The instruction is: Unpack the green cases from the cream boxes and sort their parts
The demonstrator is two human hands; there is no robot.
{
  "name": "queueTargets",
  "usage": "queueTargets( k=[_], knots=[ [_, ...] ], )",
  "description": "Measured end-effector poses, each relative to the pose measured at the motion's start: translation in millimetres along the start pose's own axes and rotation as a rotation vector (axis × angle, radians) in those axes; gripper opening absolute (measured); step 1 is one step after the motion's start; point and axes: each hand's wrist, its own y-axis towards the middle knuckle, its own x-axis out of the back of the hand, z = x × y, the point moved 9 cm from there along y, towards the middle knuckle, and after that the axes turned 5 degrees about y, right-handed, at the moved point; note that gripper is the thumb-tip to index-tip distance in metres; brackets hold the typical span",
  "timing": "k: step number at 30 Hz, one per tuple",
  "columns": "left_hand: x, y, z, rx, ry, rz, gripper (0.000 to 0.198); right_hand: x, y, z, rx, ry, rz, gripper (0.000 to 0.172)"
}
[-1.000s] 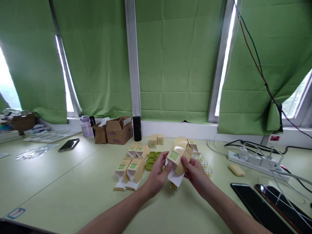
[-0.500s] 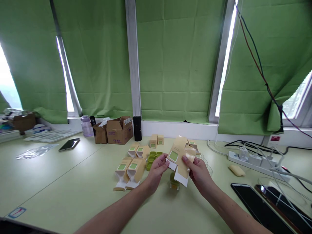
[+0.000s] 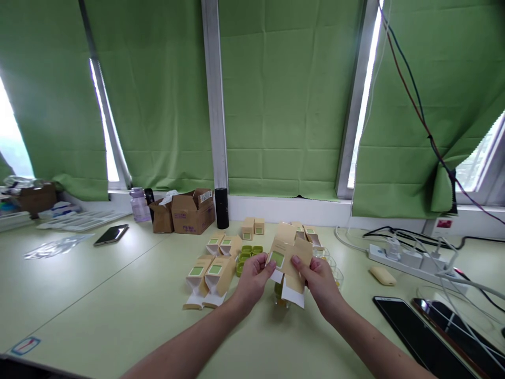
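Note:
Between both hands is a small tan carton (image 3: 291,251) with a green square on one face and its flaps standing out, white inside. My left hand (image 3: 254,275) pinches its left side, and my right hand (image 3: 320,280) grips the right panel with the thumb on top. Just beneath the carton stands a small clear jar with a green lid (image 3: 279,293), partly hidden by a flap. Left of my left hand lie several open cartons (image 3: 218,269). Several green lids (image 3: 246,249) sit behind that hand; clear jars (image 3: 336,271) are partly hidden beyond my right hand.
Two closed cartons (image 3: 248,228) stand at the back, near a black cylinder (image 3: 221,208) and a brown cardboard box (image 3: 193,213). On the right are a power strip (image 3: 414,266) with cables and a dark tablet (image 3: 418,331). A phone (image 3: 111,235) lies far left.
The carton in my hands has turned slightly and its panels have spread into more of a box shape. My right hand has shifted a little toward its right edge.

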Motion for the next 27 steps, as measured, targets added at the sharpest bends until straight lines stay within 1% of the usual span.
queueTargets(
  k=[4, 9, 12, 16, 18, 19, 21, 23, 24, 25, 27],
  knots=[
    [3.4, 0, -1, -0.037, 0.075, -0.028, 0.043, 1, 2, 0, 0.014, 0.018, -0.017, 0.061],
    [12.5, 2, -9, -0.122, 0.228, -0.074, 0.040, 0, 4, -1, 0.011, 0.030, -0.010, 0.064],
    [18.2, 3, -13, -0.155, 0.289, -0.102, 0.035, 0, 4, -1, 0.022, 0.067, 0.012, 0.062],
    [23.3, 5, -16, -0.187, 0.298, -0.120, 0.030, -6, 3, 4, 0.063, 0.120, 0.075, 0.058],
    [27.9, 5, -21, -0.211, 0.321, -0.159, 0.028, -8, 2, 6, 0.082, 0.118, 0.097, 0.059],
    [31.8, 3, -27, -0.244, 0.352, -0.201, 0.027, -8, 3, 7, 0.091, 0.109, 0.095, 0.060],
    [40.8, -3, -44, -0.375, 0.461, -0.314, 0.020, -4, 4, 7, 0.109, 0.076, 0.068, 0.061],
    [44.4, -15, -67, -0.579, 0.626, -0.398, 0.010, 1, 6, 8, 0.138, 0.029, 0.026, 0.059],
    [42.5, -21, -76, -0.681, 0.718, -0.400, 0.005, 4, 6, 9, 0.155, 0.001, 0.007, 0.057],
    [40.5, -26, -83, -0.769, 0.807, -0.396, 0.005, 7, 7, 9, 0.172, -0.027, -0.010, 0.054],
    [39.0, -34, -91, -0.884, 0.963, -0.390, 0.013, 11, 7, 9, 0.194, -0.084, -0.045, 0.045]
  ],
)
